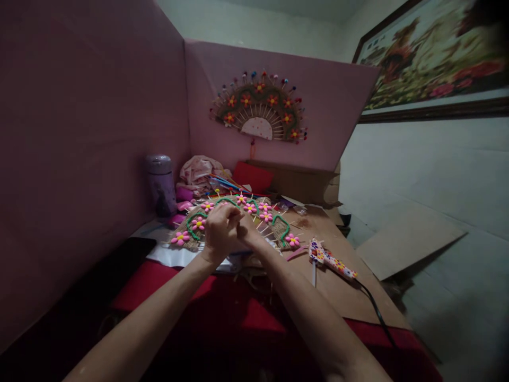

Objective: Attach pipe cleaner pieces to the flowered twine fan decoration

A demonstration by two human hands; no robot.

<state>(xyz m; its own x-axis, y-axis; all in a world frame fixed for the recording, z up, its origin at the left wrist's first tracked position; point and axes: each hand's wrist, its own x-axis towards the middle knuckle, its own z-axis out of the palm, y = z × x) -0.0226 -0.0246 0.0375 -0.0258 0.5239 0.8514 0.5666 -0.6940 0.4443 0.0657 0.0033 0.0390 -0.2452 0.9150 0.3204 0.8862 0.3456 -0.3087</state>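
My left hand (218, 231) and my right hand (246, 233) meet above a craft fan, fingers closed and pressed together. Whatever they pinch is hidden between them. Under and behind them lies the craft fan (275, 227), a brown twine band over thin sticks, with pink flowers and wavy green trim. A few stick tips along its top carry small coloured balls. To the right of the fan, a flower-patterned hot glue gun (334, 261) rests on cardboard, with its black cord trailing toward me.
A finished-looking fan (258, 106) hangs on the pink panel ahead. On the left stand a purple bottle (161, 185) and a dark flat object (131, 252). Pink cloth (202, 172), a red sheet (252, 178) and pipe cleaners (228, 183) lie behind. Cardboard (358, 297) covers the table's right side.
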